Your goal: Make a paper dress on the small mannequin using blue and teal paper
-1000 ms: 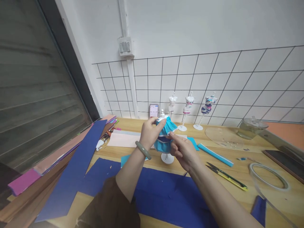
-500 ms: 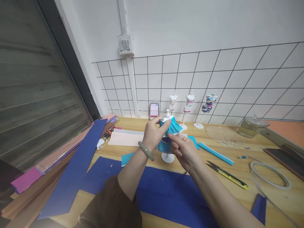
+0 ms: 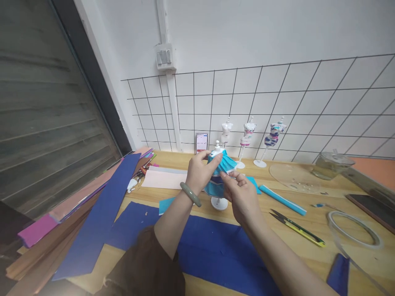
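Mini mannequin (image 3: 217,151) upright on the tabletop (image 3: 169,158); blue pleated piece (image 3: 226,163) over its upper front. Left hand (image 3: 200,169): fingers clasp its left side. Right hand (image 3: 242,193): fingers seemingly pinch the hem below its chest. Advice: steady left, light right, pleats uncrushed.

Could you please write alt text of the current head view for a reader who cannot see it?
A person's left hand grips a small white dress form while the right hand pinches the pleated blue material on it. Three more dress forms stand behind; a dark blue sheet and yellow-handled snips lie on the wooden table.
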`<state>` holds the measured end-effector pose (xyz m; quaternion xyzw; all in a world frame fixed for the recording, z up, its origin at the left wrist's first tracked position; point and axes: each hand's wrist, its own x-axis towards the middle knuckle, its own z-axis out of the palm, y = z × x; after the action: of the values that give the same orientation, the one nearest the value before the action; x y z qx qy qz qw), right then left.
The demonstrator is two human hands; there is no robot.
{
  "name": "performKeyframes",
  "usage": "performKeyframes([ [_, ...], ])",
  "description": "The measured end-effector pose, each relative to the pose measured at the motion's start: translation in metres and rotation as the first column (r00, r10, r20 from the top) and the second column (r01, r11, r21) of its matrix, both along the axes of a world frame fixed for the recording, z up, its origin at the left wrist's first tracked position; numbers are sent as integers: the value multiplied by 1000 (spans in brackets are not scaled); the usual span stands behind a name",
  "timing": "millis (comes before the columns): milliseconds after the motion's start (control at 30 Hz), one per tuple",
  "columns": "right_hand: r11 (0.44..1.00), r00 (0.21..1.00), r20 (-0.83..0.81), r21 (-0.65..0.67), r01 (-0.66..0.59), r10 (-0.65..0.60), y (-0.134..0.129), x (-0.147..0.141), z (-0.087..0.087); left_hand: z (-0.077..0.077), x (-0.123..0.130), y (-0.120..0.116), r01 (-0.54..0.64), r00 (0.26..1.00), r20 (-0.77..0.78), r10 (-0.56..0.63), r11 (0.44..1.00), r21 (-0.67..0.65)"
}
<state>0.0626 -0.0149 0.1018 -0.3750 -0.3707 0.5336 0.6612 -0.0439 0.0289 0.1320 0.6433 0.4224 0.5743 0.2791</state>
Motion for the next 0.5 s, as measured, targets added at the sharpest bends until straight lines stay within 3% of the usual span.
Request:
performKeyframes([
  [167, 982, 989, 36, 125, 138, -144, -2, -3, -5, 1, -1, 0, -46, 999, -20, 46, 999, 5],
  [300, 965, 985, 57, 216, 147, -163, -6, -6, -5, 1, 1, -1, -42, 999, -30, 43, 999, 13],
  [500, 994, 997, -28, 76, 77, -75, -6, -7, -2, -1, 5, -2, -39, 999, -7, 39, 999, 10],
])
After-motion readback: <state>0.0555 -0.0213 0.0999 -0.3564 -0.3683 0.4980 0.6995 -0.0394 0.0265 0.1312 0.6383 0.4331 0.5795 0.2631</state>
